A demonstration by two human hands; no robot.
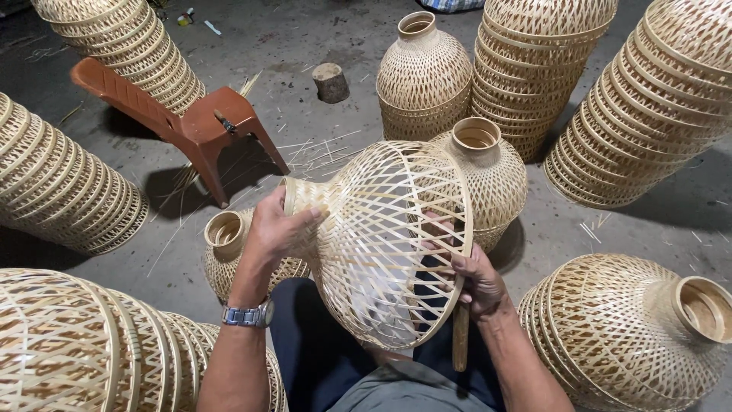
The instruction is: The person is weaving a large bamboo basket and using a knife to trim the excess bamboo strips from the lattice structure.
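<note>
I hold a woven bamboo lampshade (381, 236) on its side over my lap, its narrow neck pointing left and its wide rim to the right. My left hand (276, 229), with a metal wristwatch, grips the neck. At the wide rim my right hand (476, 286) has its fingers hooked through the open weave, and it also pinches a thin bamboo strip (460, 339) that hangs down from the rim.
Stacks of finished bamboo shades ring me: left (61, 191), lower left (76, 343), upper right (656, 99), lower right (633, 336), and behind (423, 72). A tipped brown plastic chair (191, 122) and a wood stump (330, 82) lie on the concrete floor.
</note>
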